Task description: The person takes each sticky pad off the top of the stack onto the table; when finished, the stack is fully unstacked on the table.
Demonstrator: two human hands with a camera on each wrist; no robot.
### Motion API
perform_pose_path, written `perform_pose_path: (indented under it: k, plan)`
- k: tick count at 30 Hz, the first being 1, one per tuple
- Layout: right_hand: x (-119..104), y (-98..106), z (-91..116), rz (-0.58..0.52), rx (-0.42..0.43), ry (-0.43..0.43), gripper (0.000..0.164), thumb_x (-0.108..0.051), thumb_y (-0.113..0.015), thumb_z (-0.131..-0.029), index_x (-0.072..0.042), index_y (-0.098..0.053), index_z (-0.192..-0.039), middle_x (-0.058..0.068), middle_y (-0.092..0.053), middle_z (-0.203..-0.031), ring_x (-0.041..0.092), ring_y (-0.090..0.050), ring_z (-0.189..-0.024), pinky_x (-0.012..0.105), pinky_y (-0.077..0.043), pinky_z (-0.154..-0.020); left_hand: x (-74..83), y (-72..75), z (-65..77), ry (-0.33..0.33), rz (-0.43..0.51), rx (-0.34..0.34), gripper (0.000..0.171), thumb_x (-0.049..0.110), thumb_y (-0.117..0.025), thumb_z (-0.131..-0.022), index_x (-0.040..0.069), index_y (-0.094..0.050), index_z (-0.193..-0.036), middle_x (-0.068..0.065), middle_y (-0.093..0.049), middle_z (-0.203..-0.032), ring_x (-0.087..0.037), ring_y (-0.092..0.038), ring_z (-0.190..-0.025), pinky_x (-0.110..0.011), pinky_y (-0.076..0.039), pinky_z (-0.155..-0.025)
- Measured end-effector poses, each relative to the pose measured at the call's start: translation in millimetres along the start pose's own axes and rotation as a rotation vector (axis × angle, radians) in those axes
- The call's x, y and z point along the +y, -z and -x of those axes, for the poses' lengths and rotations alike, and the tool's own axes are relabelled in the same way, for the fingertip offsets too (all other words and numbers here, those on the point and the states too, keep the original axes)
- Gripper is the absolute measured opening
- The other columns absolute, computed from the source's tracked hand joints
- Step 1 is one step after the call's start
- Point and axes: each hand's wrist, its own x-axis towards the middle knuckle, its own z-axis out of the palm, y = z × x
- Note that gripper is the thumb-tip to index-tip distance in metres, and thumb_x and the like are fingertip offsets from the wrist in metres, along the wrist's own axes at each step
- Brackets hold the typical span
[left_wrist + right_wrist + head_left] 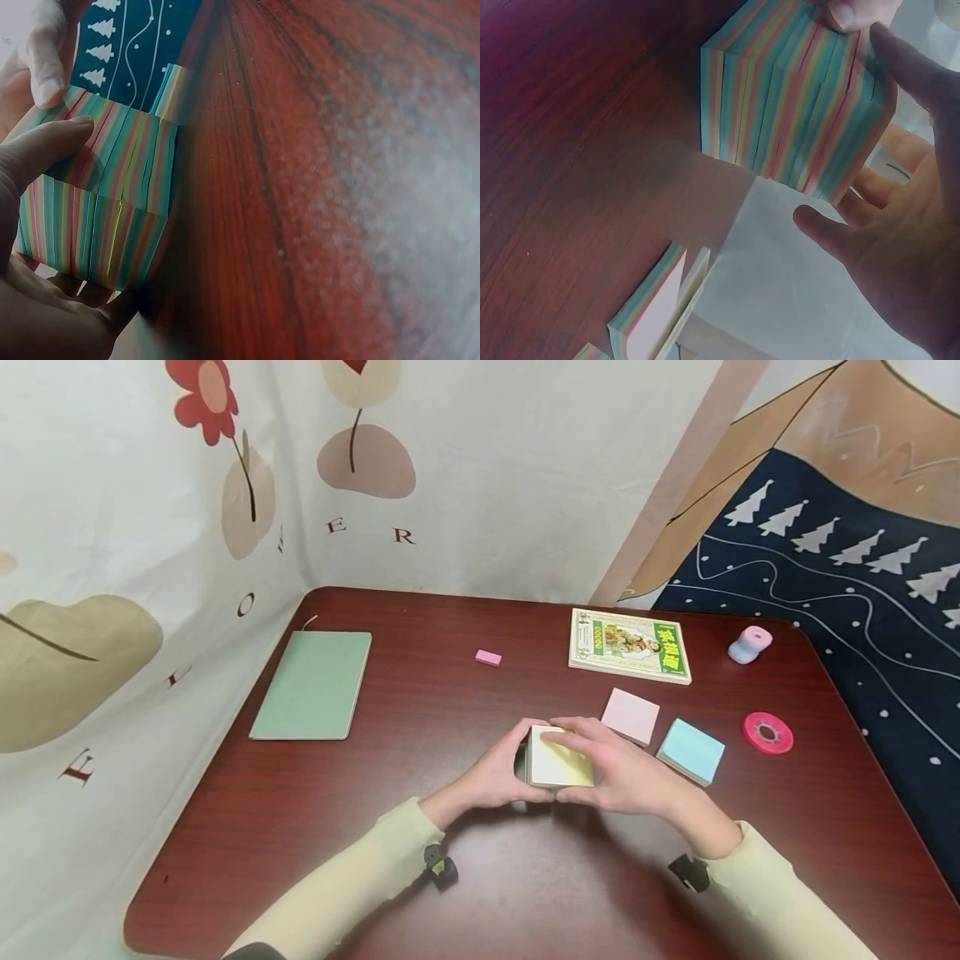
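Observation:
A tall stack of sticky note pads (561, 762) stands upright between both hands near the middle of the table. Its top sheet is pale yellow, while its sides show colored stripes in the left wrist view (94, 184) and right wrist view (780, 105). My left hand (495, 774) grips the left side, thumb on the near face and fingers around the far one. From the right, my right hand (633, 772) holds it with the thumb at the near face and other fingers at the far side; one finger reaches over the top.
Just right of the hands lie a pink sticky note pad (631, 716) and a blue one (691, 752). Behind them is a picture-covered book (630, 645). A pink tape roll (767, 732), a small pink-and-blue item (749, 644), a pink eraser-like block (488, 657) and a green notebook (313, 685) surround them.

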Motion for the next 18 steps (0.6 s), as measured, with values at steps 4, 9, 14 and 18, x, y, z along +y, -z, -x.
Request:
perform_pose_path:
  k: [4,9,14,18]
  plan:
    - [0.0,-1.5,-1.3,0.011,0.012,0.011,0.071,-0.034,-0.085,-0.075,-0.013,-0.056,-0.137,0.008,-0.049,-0.140,0.022,-0.048,-0.122,0.041,-0.046,-0.093,0.3,-0.4,0.4,0.008,-0.002,0.001,0.090,0.016,-0.091,-0.067,0.020,-0.039,-0.140,0.004,-0.054,-0.127,-0.013,-0.052,-0.111,-0.036,-0.040,-0.098]
    - [-0.9,-0.6,-1.9,0.018,0.010,0.004,0.068,-0.035,-0.085,-0.075,-0.013,-0.059,-0.134,0.006,-0.050,-0.136,0.019,-0.049,-0.119,0.038,-0.046,-0.092,-0.7,-1.0,0.0,0.012,0.011,0.001,0.089,0.015,-0.091,-0.067,0.021,-0.039,-0.139,0.005,-0.054,-0.126,-0.013,-0.052,-0.111,-0.036,-0.040,-0.099]
    - [-2.6,2.4,-1.7,0.015,0.011,-0.017,0.066,-0.034,-0.085,-0.075,-0.014,-0.061,-0.133,0.004,-0.051,-0.134,0.017,-0.050,-0.116,0.037,-0.048,-0.088,-1.2,-1.0,0.1,0.015,-0.001,0.003,0.088,0.016,-0.091,-0.067,0.022,-0.039,-0.139,0.006,-0.053,-0.127,-0.012,-0.051,-0.113,-0.037,-0.039,-0.100]
    - [-2.7,8.0,-1.0,-0.013,0.012,-0.040,0.065,-0.030,-0.085,-0.075,-0.015,-0.061,-0.133,0.002,-0.051,-0.133,0.016,-0.050,-0.115,0.038,-0.048,-0.088,0.1,-0.4,0.2,0.023,-0.009,0.003,0.089,0.017,-0.091,-0.067,0.021,-0.039,-0.140,0.005,-0.053,-0.128,-0.012,-0.050,-0.114,-0.037,-0.038,-0.101]
